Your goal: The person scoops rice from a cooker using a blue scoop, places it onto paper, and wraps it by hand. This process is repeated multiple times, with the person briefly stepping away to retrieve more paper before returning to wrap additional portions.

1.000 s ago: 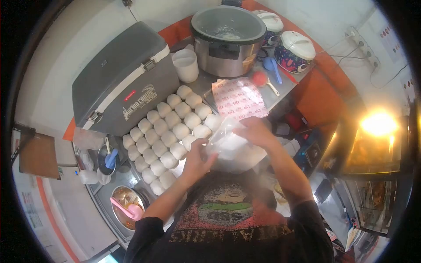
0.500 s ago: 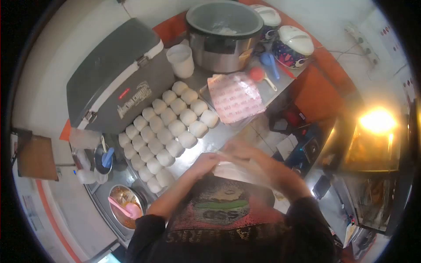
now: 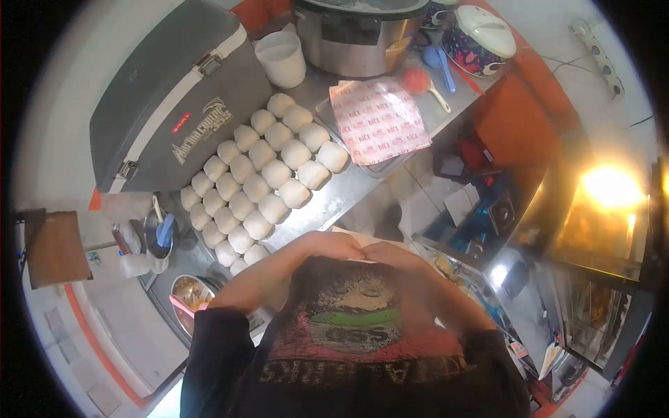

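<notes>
In the head view, the left hand (image 3: 326, 246) and right hand (image 3: 391, 253) are seen pressed together at the chest, fingers curled under. Whether they are closed on anything cannot be told. A thin pale sheet (image 3: 346, 231), likely plastic film, shows just above the 2 hands, near the steel counter (image 3: 348, 198) edge. It is judged light, limp and slippery, best pinched at its rim. White balls (image 3: 268, 182) lie in rows beside a grey cooler (image 3: 167, 90).
</notes>
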Motion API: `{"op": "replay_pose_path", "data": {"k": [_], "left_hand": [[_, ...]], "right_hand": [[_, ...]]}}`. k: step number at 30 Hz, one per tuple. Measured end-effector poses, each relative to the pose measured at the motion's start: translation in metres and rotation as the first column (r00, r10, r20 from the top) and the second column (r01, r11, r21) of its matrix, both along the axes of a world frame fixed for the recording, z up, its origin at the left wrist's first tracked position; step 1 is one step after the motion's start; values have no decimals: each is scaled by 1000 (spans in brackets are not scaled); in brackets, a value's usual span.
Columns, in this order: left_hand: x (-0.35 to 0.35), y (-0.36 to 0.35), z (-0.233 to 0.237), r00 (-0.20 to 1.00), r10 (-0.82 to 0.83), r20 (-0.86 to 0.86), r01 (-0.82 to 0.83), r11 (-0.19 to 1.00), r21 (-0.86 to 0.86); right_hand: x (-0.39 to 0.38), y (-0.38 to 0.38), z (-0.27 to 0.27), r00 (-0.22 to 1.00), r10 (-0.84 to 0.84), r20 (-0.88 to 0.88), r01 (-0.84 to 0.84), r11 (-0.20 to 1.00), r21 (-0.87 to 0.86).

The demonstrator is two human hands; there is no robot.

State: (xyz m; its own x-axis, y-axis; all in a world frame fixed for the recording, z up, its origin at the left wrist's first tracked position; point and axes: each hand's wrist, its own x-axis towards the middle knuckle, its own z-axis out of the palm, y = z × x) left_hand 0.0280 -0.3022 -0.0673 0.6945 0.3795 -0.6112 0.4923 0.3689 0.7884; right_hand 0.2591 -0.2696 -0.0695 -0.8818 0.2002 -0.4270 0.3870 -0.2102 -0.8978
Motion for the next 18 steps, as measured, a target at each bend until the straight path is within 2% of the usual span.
{"op": "replay_pose_path", "data": {"k": [1,3,5,7,9,11,12,13,15,16,18], "left_hand": [[1,1,11,1000,14,13,-14,1000,-17],[3,4,30,998,38,40,-36,998,-50],[0,-7,32,971,220,88,-203,964,-170],[-3,-23,26,925,364,107,-323,904,-281],[-1,-33,4,874,473,113,-404,835,-373],[1,-26,27,951,309,-11,-307,937,-168],[0,-19,39,968,234,-89,-240,968,-69],[0,-11,48,980,136,-143,-150,984,-91],[1,4,57,969,-62,-239,26,988,-151],[2,0,55,976,123,-179,-166,953,-253],[3,-21,41,867,484,-120,-479,743,-467]], "right_hand": [[2,-1,6,1000,23,2,-23,1000,13],[7,-4,53,988,-72,-137,92,985,144],[11,-6,54,977,-105,-187,133,980,145],[12,-9,19,986,-87,-144,92,995,31],[9,-7,60,964,-237,-124,219,965,-147],[6,-3,60,987,-151,-55,143,980,-136],[4,1,31,1000,1,5,-1,999,-47],[3,1,10,986,147,77,-150,988,28],[6,-4,-6,993,119,-1,-119,993,0],[8,-3,-8,994,100,-41,-100,995,-9],[14,-4,9,995,56,-80,-52,997,56]]}}
